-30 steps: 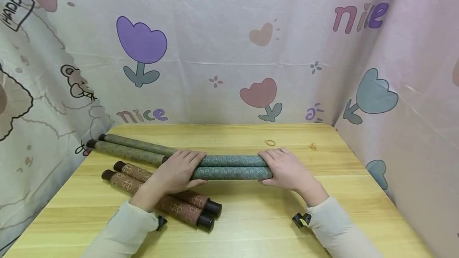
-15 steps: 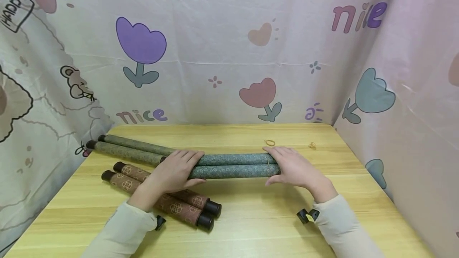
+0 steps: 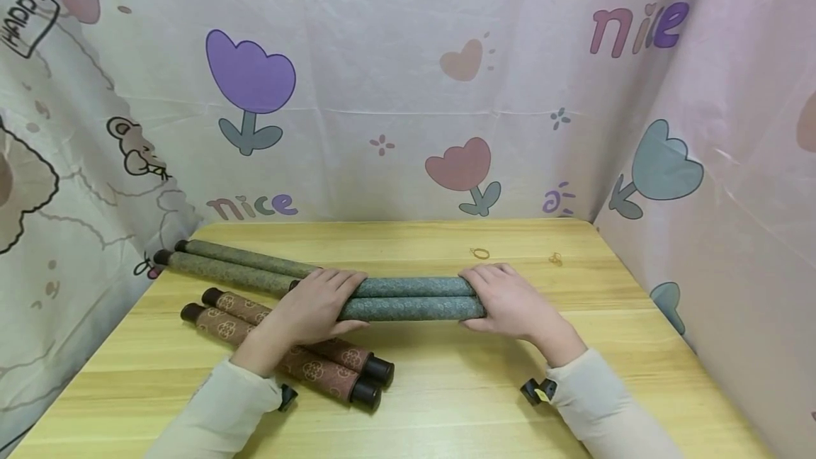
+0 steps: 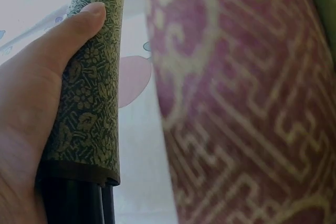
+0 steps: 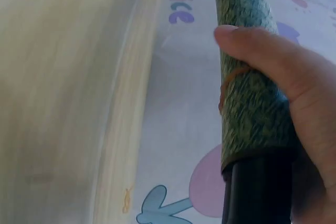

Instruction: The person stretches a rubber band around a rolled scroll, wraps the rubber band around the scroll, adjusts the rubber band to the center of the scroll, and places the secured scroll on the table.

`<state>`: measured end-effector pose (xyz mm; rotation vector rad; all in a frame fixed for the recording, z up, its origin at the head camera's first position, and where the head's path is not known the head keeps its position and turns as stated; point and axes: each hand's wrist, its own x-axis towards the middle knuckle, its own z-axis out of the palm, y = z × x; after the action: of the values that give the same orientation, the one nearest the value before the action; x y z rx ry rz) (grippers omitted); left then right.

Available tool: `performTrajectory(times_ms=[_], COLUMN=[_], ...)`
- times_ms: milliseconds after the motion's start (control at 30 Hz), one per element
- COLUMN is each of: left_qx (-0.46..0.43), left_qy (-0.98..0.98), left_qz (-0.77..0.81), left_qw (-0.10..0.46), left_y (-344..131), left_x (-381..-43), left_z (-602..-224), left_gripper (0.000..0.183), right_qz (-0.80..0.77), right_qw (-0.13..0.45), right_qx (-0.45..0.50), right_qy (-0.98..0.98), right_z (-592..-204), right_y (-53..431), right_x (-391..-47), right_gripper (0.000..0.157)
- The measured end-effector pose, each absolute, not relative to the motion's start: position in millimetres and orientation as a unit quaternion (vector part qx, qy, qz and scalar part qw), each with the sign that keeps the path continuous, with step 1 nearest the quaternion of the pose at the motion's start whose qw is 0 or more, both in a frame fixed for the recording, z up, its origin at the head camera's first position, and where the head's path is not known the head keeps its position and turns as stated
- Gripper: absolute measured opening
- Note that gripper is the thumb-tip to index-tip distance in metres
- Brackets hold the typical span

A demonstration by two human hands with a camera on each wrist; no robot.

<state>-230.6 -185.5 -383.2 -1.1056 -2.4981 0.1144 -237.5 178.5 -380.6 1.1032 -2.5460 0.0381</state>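
Note:
A blue-green patterned scroll (image 3: pixel 414 297), rolled up from both ends into two side-by-side rolls, is held level above the table. My left hand (image 3: pixel 319 307) grips its left end, the thumb on the near side. At the other end my right hand (image 3: pixel 510 303) grips it the same way. In the right wrist view, a thin orange-brown rubber band (image 5: pixel 224 93) goes round the scroll near my thumb, above a black end knob (image 5: pixel 257 192). The left wrist view shows the other black knob (image 4: pixel 73 198) beside my palm. My fingers' far side is hidden there.
Left of my hands lie a brown-red scroll (image 3: pixel 315 367) with black knobs and, behind it, an olive-green scroll (image 3: pixel 236 271). My left forearm crosses over the brown-red one. Two loose rubber bands, one nearer (image 3: pixel 481 253) and one bunched (image 3: pixel 556 259), lie at the back right.
My right hand slid outward along the scroll half a second ago, showing the band, and has since moved back left over it. The left hand has barely moved.

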Motion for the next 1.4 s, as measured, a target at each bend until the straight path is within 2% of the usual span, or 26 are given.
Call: performTrajectory(times_ms=[133, 333, 500, 600, 700, 867, 1400], left_qx=[-0.401, -0.397, -0.396, -0.398, -0.397, -0.399, -0.406], left_qy=[-0.891, -0.895, -0.895, -0.893, -0.894, -0.892, -0.891], left_qz=[0.041, 0.040, 0.039, 0.043, 0.046, 0.035, 0.031], left_qw=[0.209, 0.197, 0.203, 0.205, 0.204, 0.209, 0.201], left_y=[-184.8, -186.2, -188.2, -189.7, -190.7, -190.0, -183.8], left_x=[-230.9, -230.1, -230.3, -229.8, -229.0, -228.4, -227.7], left_z=[-384.7, -382.0, -376.4, -374.1, -373.8, -375.2, -379.4], left_gripper=[0.083, 0.084, 0.085, 0.085, 0.085, 0.084, 0.084], right_qz=[0.003, 0.011, 0.054, 0.051, 0.040, 0.035, 0.019], right_qw=[0.195, 0.181, 0.140, 0.110, 0.100, 0.129, 0.178], right_qx=[0.401, 0.398, 0.377, 0.359, 0.352, 0.358, 0.401], right_qy=[-0.895, -0.900, -0.914, -0.926, -0.930, -0.924, -0.898], right_z=[-382.4, -383.7, -376.8, -375.4, -376.5, -377.2, -378.9], right_y=[173.7, 173.5, 179.2, 183.6, 187.1, 189.4, 175.0], right_x=[-236.9, -236.8, -235.5, -236.0, -236.7, -238.0, -234.0], right_gripper=[0.081, 0.083, 0.105, 0.110, 0.101, 0.082, 0.078])
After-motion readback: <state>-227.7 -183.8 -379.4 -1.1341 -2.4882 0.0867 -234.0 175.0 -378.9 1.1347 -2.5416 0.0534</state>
